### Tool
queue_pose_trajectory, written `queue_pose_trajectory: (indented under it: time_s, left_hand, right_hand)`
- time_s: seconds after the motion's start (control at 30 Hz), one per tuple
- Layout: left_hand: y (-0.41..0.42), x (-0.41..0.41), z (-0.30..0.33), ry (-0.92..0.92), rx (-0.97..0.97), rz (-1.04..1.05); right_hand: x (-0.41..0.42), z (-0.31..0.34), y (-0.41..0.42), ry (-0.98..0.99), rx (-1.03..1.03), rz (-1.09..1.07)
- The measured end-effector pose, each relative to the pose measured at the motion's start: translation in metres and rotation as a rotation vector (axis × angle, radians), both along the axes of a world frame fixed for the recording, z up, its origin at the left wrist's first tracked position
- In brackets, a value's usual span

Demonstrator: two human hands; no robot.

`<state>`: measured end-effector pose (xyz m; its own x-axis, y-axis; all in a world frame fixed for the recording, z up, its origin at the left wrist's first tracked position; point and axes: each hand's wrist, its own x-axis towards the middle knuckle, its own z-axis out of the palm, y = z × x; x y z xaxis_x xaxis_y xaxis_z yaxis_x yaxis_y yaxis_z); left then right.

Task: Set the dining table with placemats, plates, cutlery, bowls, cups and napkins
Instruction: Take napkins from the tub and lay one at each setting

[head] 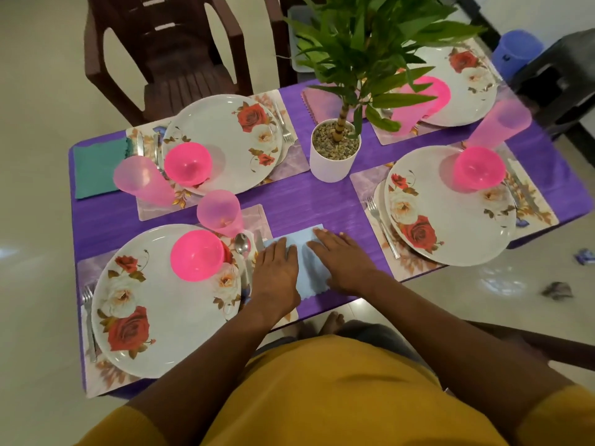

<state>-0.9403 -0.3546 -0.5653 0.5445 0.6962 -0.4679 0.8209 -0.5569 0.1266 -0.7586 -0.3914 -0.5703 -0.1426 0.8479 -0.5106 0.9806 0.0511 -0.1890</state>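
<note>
Napkin (pixel 307 259) lies beside the near plate (pixel 164 300); my left hand (pixel 277 272) and right hand (pixel 343 262) press it, fingers flat.

- potted plant (pixel 335 156), white pot, pebbles, table centre
- brown plastic chair (pixel 167 56) far left
- purple bin (pixel 516 53) far right on floor
- dark stool (pixel 560 82) far right
- scraps (pixel 558 290) on floor, right
</note>
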Motion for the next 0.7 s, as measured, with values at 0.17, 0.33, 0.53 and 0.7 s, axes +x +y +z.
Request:
queue_pose_trajectory:
  time_s: [0.17, 0.33, 0.53, 0.7]
  left_hand:
    - [0.007, -0.001, 0.011, -0.204, -0.082, 0.133]
    - [0.001, 0.02, 0.034, -0.492, -0.135, 0.242]
    - [-0.021, 0.085, 0.051, -0.678, -0.333, 0.331]
    - [-0.042, 0.171, 0.065, -0.781, -0.431, 0.345]
  right_hand:
    - [0.008, 0.013, -0.006, 0.107, 0.005, -0.161]
    - [0.045, 0.042, -0.028, 0.285, 0.125, -0.351]
    - [0.124, 0.065, -0.06, 0.424, 0.244, -0.555]
    - [0.218, 0.077, -0.097, 0.606, 0.359, -0.694]
